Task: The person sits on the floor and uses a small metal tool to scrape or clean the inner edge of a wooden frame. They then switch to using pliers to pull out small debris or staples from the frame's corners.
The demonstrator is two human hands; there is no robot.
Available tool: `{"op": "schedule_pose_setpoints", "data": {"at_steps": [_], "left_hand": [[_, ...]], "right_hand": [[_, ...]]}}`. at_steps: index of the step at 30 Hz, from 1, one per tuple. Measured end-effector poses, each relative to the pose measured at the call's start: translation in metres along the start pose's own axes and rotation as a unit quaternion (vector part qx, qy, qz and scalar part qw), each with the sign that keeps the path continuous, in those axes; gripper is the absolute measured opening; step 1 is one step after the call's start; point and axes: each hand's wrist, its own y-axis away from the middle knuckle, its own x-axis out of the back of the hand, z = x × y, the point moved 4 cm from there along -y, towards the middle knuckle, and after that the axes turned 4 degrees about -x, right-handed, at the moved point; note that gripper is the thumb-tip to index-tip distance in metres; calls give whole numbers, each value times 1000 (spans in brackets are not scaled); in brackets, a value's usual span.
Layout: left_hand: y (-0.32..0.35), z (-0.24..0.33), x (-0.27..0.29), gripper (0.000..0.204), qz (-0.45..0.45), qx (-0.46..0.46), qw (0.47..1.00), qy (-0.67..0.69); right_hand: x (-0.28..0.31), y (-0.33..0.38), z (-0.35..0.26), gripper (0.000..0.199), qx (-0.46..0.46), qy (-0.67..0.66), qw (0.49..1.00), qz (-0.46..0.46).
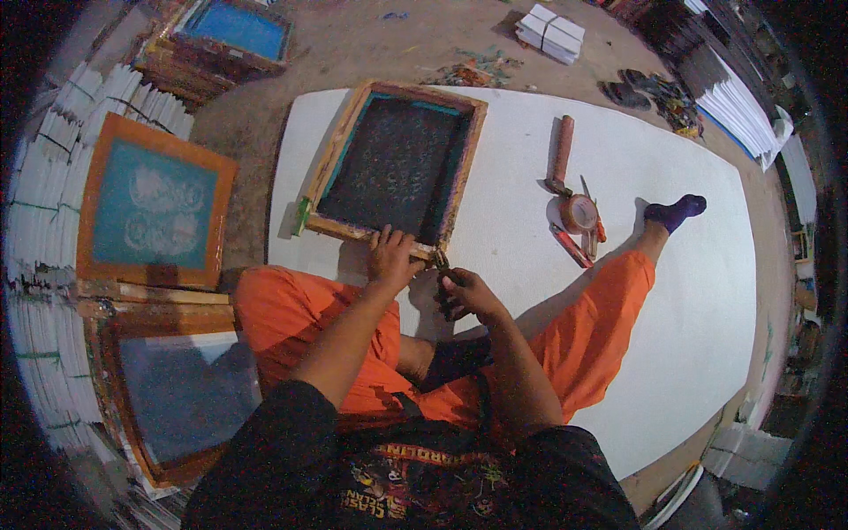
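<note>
A wooden screen-printing frame [466, 163] with dark mesh and faint light markings lies tilted on the white board in front of me. My left hand [394, 258] grips its near wooden edge, with fingers over the top. At the near right corner, my right hand [474, 296] is closed around dark-handled pliers [442, 261]. The jaws meet the wood at that corner; what they bite on is too small to make out. A green patch [302, 215] shows on the frame's near left corner.
On the white board [680, 336], right of the frame, lie a brown cylinder [563, 152], a tape roll [579, 215] and a red cutter [571, 246]. More screen frames [104, 190] and bundled paper stacks [53, 159] stand left. My outstretched leg [609, 327] crosses the board at right.
</note>
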Motion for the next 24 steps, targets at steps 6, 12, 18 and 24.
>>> {"op": "schedule_pose_setpoints", "data": {"at_steps": [6, 12, 18, 24], "left_hand": [[1, 2, 5, 66, -25, 24, 999, 33], [-1, 4, 7, 65, -38, 24, 999, 23], [-2, 8, 11, 62, -39, 30, 998, 25], [-7, 9, 15, 67, -46, 39, 997, 47]], "right_hand": [[-2, -6, -15, 47, -9, -11, 1000, 10], [0, -10, -11, 43, -45, -59, 997, -5], [11, -21, -12, 43, -88, -40, 995, 3], [11, -15, -44, 44, -109, 49, 992, -33]]}}
